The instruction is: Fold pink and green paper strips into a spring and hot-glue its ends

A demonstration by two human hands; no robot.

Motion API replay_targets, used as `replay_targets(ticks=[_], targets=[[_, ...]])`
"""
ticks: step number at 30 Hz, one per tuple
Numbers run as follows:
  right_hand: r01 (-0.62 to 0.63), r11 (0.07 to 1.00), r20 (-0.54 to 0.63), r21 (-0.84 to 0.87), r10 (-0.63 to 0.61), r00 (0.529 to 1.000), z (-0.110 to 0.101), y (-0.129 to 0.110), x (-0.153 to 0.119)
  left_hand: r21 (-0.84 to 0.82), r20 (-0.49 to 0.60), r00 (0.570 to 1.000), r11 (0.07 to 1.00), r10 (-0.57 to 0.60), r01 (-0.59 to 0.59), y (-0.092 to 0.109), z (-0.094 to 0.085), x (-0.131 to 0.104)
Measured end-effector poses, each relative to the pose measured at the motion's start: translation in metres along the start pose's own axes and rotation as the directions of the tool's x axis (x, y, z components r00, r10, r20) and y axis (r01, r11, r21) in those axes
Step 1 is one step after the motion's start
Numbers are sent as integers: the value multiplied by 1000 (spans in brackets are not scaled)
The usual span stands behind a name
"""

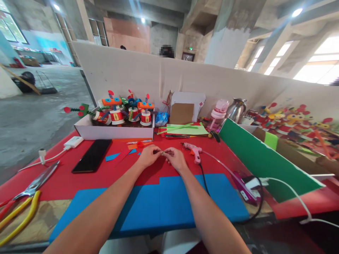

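Note:
My left hand point(149, 155) and my right hand point(174, 158) meet over the red tabletop, fingertips pinched together. Between them is a tiny light greenish piece point(162, 153), mostly hidden and too small to name. A pink glue gun point(195, 151) lies just right of my right hand, its nozzle pointing left. Beside my left hand are a red-orange paper curl point(140, 144), a pen point(132, 143) and blue paper scraps point(112, 157). Blue sheets point(174, 201) lie under my forearms at the near edge.
At left are a black phone point(92, 157), a white charger point(73, 142) and large shears point(34, 187). A white box point(116, 132) holds several paper-cup figures. Green strips point(182, 129) lie behind my hands. A green board point(265, 158), a purple power strip point(246, 190) and cables occupy the right.

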State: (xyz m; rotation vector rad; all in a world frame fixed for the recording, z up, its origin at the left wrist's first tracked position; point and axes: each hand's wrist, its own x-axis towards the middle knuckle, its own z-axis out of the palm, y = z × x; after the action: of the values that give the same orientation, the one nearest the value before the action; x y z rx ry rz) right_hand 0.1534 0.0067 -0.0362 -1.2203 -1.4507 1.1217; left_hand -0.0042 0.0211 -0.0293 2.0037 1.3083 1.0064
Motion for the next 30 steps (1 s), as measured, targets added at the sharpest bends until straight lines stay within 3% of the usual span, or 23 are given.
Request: replay_targets(ticks=[2,4,9,13,18,22,24,27,30], targets=[[96,984,-62,-152,-106,992,-2,-2,-1,77,-1,1000,997,24,-24,-2,1,0],[137,970,-129,-200,-164,978,-4,-1,-1,115,-6,1000,993,27,-26,-3,0,0],[-46,999,-264,22,50,963,-9,5,4,94,-40,999,996,5,-1,-7,-3,1],[-140,971,-247,197,187,951,-8,6,7,63,-15,995,993,97,-95,-5,0,-1],[-144,973,-243,181,186,952,-7,3,5,127,121,967,963,224,-239,1,11,-6],[-35,971,-334,238,115,935,-9,-4,1,198,86,977,957,197,-210,3,10,-5],[-10,955,-333,295,113,936,-9,-8,0,140,47,988,979,146,-151,4,6,-4],[-30,922,-304,385,158,940,-8,-12,-1,-90,-39,999,996,-6,3,6,0,-2],[-54,893,-294,448,204,934,-5,-12,-1,-374,-26,990,920,-137,118,9,-3,-1]])
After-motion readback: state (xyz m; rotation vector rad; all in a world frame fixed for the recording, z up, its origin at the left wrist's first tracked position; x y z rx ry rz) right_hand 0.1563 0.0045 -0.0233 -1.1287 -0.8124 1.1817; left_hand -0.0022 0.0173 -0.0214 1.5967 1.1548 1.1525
